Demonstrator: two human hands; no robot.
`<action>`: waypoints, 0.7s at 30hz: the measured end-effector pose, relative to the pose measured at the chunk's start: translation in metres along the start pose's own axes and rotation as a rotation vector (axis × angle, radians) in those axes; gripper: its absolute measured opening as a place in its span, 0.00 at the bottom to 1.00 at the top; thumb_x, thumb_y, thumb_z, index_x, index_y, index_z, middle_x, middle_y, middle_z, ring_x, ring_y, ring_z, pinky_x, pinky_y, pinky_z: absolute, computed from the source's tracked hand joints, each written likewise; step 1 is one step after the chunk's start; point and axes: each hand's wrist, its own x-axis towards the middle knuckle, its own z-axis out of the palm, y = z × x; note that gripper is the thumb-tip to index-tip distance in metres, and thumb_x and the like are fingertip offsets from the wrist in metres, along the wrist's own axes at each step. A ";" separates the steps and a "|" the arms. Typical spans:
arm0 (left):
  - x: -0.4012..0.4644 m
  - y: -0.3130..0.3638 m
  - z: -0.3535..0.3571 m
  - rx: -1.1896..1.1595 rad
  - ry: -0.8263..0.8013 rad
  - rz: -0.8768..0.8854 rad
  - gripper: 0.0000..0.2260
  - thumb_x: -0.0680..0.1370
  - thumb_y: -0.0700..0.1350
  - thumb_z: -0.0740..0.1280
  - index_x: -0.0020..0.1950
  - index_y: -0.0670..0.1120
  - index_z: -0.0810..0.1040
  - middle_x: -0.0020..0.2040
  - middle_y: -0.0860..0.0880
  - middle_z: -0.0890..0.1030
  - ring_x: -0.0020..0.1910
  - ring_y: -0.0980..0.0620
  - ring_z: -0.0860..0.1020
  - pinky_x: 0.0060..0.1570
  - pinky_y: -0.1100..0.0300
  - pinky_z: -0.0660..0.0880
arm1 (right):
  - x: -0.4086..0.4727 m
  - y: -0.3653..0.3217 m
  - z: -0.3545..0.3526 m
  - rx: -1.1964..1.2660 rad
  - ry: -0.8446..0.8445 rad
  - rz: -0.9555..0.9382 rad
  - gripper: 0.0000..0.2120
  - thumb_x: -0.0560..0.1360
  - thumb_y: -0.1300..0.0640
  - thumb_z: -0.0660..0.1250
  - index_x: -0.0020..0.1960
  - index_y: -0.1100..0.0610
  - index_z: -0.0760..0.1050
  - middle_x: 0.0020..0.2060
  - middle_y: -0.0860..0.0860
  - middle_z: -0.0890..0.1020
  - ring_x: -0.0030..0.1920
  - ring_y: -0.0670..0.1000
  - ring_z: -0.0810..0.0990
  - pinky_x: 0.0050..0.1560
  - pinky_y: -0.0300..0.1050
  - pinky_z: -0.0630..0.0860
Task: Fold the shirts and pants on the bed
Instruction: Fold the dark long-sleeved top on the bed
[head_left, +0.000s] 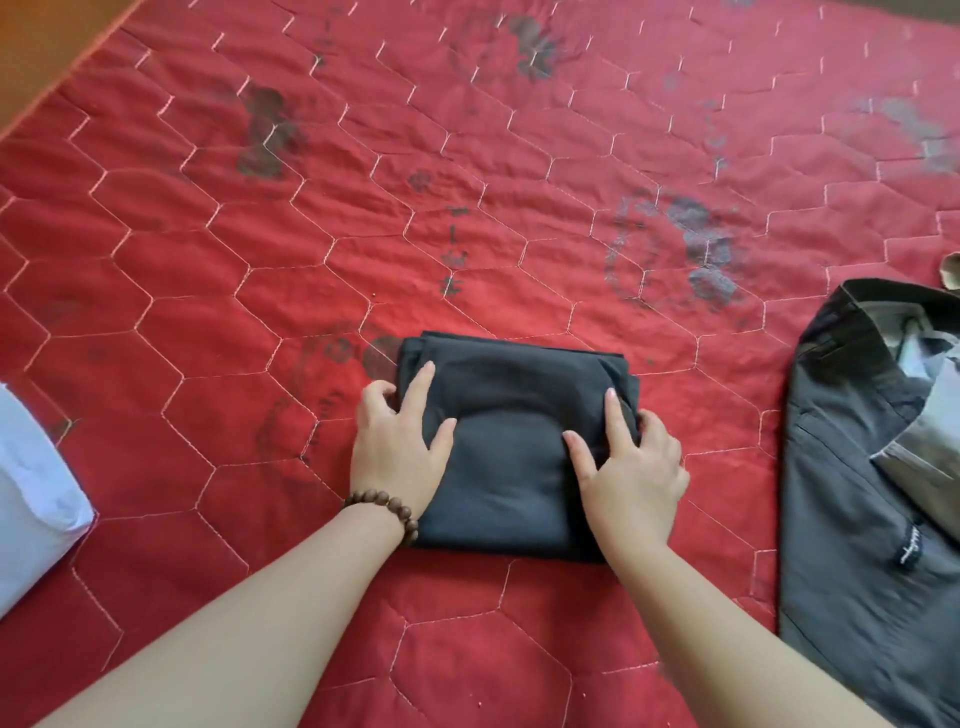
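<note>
- Black, soft cloth was what you had under both hands: the folded garment (511, 441) lay as a compact rectangle at the lower centre of the frame, flat on the red quilted bed (363, 208). Whether it was a shirt or pants could not be told from the bundle.
- Your left hand (400, 452) rested on the bundle's left edge, fingers straight and spread over the top layer, the thumb lying on the cloth; it pressed rather than gripped. A beaded bracelet (387, 512) sat at that wrist.
- Your right hand (628, 467) mirrored it on the right edge, index finger and thumb flat on top, the other fingers wrapped down over the side. It, too, looked like a press, with no fold pinched between the fingers.
- Judged from its sag and the soft rounded ridge across the middle, the bundle was light, limp and not slippery; it would slump and unfold if lifted by one corner.
- The safest hold seemed to be at the two side edges where your hands already were, fingers slid under the bottom layer and thumbs on top, so all layers came up together.
- A grey garment (862, 467) lay spread and unfolded at the right of the frame, well apart from the bundle; its thin, smooth-looking fabric would likely slide more under your palms.
- Something white (31, 483) lay at the left edge, only partly visible.
</note>
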 end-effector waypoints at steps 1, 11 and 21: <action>-0.003 0.001 -0.003 -0.095 -0.031 -0.016 0.28 0.75 0.50 0.69 0.73 0.57 0.65 0.56 0.48 0.67 0.46 0.47 0.73 0.52 0.54 0.73 | -0.002 -0.002 -0.003 0.024 -0.031 0.006 0.30 0.75 0.39 0.63 0.75 0.42 0.61 0.68 0.57 0.67 0.65 0.59 0.66 0.61 0.55 0.66; -0.055 -0.013 -0.042 -0.343 -0.232 -0.112 0.22 0.75 0.43 0.68 0.68 0.57 0.73 0.52 0.53 0.71 0.54 0.51 0.75 0.52 0.67 0.64 | -0.024 -0.001 -0.033 0.413 -0.460 -0.061 0.28 0.76 0.62 0.65 0.72 0.41 0.66 0.59 0.53 0.75 0.60 0.54 0.75 0.58 0.40 0.67; -0.171 -0.073 -0.162 -0.189 0.016 -0.317 0.23 0.80 0.42 0.60 0.74 0.56 0.65 0.74 0.49 0.63 0.65 0.47 0.72 0.62 0.61 0.64 | -0.115 -0.083 -0.069 0.294 -0.437 -0.552 0.24 0.78 0.59 0.65 0.69 0.39 0.69 0.67 0.43 0.72 0.62 0.51 0.75 0.55 0.40 0.68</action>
